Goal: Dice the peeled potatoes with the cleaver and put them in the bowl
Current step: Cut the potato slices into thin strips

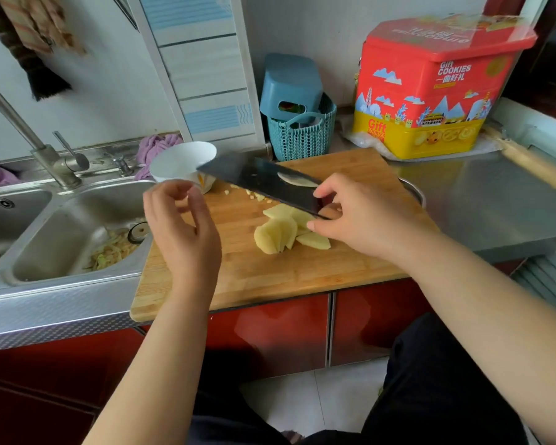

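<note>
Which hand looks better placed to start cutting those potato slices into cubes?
The right hand, probably: it already grips the cleaver, raised just above the potato slices on the cutting board. The left hand hovers empty nearer the bowl.

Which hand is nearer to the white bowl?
Left. The left hand hovers just in front of the white bowl; the right hand, holding the cleaver, is farther to its right.
</note>
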Demonstrator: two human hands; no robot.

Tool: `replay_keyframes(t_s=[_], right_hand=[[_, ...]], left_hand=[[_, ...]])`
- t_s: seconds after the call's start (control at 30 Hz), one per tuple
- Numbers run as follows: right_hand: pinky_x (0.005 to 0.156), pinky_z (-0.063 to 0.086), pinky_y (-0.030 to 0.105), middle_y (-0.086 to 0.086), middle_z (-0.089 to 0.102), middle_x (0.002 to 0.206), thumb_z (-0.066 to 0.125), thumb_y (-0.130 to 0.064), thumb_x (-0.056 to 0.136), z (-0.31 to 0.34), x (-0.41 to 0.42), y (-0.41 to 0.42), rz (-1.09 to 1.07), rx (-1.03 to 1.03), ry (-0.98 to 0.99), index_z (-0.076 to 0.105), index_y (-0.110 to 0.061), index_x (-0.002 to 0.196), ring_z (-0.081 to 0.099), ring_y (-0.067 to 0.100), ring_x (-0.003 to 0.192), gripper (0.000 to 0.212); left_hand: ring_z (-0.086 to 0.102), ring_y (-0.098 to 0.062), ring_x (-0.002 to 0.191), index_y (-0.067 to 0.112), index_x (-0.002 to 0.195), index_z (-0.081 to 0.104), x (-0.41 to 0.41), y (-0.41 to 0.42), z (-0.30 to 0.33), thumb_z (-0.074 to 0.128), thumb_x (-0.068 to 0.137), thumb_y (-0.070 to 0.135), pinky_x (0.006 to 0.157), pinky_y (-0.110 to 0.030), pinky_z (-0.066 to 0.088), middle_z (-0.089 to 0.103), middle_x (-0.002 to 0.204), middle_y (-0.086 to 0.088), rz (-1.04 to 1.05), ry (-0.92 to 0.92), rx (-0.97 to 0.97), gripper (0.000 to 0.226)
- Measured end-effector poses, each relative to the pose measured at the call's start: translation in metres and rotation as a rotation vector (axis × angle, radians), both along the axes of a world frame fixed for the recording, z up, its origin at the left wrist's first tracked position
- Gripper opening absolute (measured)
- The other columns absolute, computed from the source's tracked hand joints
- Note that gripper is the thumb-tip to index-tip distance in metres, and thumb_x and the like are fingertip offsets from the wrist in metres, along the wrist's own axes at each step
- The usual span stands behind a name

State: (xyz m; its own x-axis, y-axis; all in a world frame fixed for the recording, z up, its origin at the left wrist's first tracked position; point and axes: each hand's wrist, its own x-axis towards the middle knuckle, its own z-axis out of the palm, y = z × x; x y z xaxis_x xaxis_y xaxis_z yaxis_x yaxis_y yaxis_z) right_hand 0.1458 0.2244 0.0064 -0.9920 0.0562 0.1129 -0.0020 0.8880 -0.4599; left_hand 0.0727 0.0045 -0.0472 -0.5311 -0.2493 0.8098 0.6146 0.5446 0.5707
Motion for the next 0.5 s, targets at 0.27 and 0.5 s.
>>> replay_keyframes(t_s=[0.27,0.5], right_hand=[[0.054,0.030,0.030,-0.015,0.051,0.096,0.062,-0.048,0.090,-0.027,0.009,-0.003,0.010,0.204,0.150,0.043,-0.029,0.123,0.050,0.009,0.079,0.042],[0.052,0.033,0.024,-0.011,0.060,0.106,0.060,-0.047,0.092,-0.043,0.018,-0.001,0.050,0.288,0.185,0.041,-0.027,0.122,0.060,0.012,0.089,0.040]], left_hand=[[0.051,-0.023,0.117,0.017,0.129,0.063,-0.001,0.030,0.036,0.063,0.090,0.036,0.093,-0.038,0.045,0.062,0.124,0.000,-0.200,-0.131,-0.924,0.043],[0.063,-0.027,0.106,0.014,0.123,0.066,-0.018,0.049,0.031,0.067,0.089,0.031,0.074,-0.037,0.053,0.067,0.118,-0.004,-0.275,-0.076,-1.141,0.038]])
